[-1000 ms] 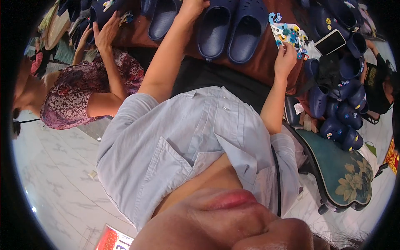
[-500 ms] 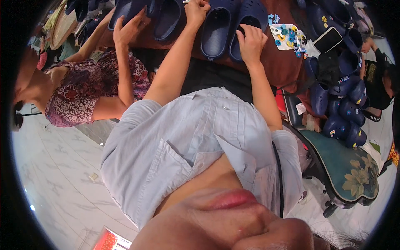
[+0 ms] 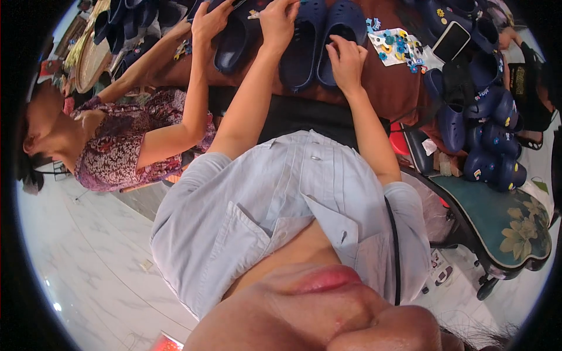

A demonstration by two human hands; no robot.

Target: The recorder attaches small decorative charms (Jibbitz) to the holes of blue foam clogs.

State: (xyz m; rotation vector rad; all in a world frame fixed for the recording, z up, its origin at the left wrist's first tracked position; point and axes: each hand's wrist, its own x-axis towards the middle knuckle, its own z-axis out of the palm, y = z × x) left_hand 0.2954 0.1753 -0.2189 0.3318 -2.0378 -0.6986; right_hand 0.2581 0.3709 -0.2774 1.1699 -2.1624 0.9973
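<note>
Head view, looking down over my own pale blue shirt (image 3: 275,216) to a brown table (image 3: 386,88). My left hand (image 3: 280,19) was curled with its fingertips pinched on the upper edge of a navy clog (image 3: 301,55), grasping a small pale piece that I could not identify. My right hand (image 3: 346,58) rested with bent fingers on the rim of the second navy clog (image 3: 342,26), touching it; whether it gripped the rim I could not tell. The two clogs lay side by side, soles down, near the table's middle. Just right of them lay a white sheet of coloured shoe charms (image 3: 397,45), then a dark phone (image 3: 451,41). A heap of navy clogs (image 3: 489,140) stood at the right, above a floral green seat (image 3: 515,222). A co-worker's hand (image 3: 208,20) touched another navy clog (image 3: 231,44) at the left.
</note>
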